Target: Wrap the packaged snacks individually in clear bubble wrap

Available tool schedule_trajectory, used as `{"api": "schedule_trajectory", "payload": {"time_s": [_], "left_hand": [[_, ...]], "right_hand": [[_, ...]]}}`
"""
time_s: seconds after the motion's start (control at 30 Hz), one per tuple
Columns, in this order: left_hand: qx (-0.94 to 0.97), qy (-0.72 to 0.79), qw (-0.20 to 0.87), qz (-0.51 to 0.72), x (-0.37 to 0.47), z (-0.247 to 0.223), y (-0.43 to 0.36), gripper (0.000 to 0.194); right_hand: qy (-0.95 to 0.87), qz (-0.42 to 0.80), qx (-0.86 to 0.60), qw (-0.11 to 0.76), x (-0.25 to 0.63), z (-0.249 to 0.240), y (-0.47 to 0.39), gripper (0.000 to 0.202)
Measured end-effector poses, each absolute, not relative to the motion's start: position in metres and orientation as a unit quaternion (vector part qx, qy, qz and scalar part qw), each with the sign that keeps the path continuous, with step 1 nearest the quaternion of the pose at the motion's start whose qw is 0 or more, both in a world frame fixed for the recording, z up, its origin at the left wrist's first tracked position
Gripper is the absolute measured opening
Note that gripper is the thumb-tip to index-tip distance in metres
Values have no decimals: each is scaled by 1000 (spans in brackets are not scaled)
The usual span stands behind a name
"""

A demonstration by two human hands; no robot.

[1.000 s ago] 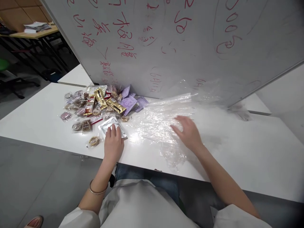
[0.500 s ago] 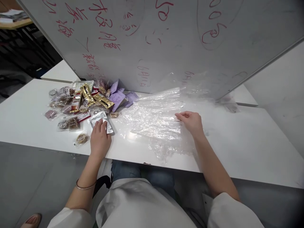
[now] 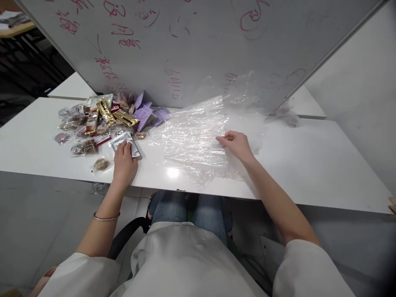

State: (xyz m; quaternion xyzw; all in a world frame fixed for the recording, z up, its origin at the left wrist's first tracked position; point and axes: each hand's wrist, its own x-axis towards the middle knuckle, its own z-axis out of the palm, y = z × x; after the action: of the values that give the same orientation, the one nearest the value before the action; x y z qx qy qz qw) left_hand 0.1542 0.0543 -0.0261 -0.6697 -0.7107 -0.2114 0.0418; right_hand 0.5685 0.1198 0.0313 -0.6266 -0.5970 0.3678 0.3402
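Note:
My left hand (image 3: 125, 163) rests on the near part of a silver packet (image 3: 133, 149), its fingers lying over the foil. To the right, my right hand (image 3: 236, 144) pinches the right edge of the clear plastic bags (image 3: 194, 136), which lie crinkled on the white table. Beside the silver packet is a heap of wrapped snacks, with gold sachets (image 3: 126, 119), purple packets (image 3: 144, 116) and brown pieces in clear wrappers (image 3: 88, 146). A single wrapped snack (image 3: 101, 164) lies left of my left hand.
A whiteboard (image 3: 198, 53) with red writing stands along the back of the white table (image 3: 309, 165). More clear plastic (image 3: 286, 116) lies by the board's right end. My legs and a black chair part are below the front edge.
The view has shifted, so the table sits higher in the picture. Both hands stay at the same items, the left on the silver packet and the right at the plastic's edge.

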Motion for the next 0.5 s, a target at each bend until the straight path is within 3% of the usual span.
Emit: {"api": "schedule_trajectory", "payload": {"time_s": [0.5], "left_hand": [[-675, -703, 42, -222, 144, -36, 52, 58]], "right_hand": [[-605, 437, -589, 310, 597, 20, 120, 37]]}}
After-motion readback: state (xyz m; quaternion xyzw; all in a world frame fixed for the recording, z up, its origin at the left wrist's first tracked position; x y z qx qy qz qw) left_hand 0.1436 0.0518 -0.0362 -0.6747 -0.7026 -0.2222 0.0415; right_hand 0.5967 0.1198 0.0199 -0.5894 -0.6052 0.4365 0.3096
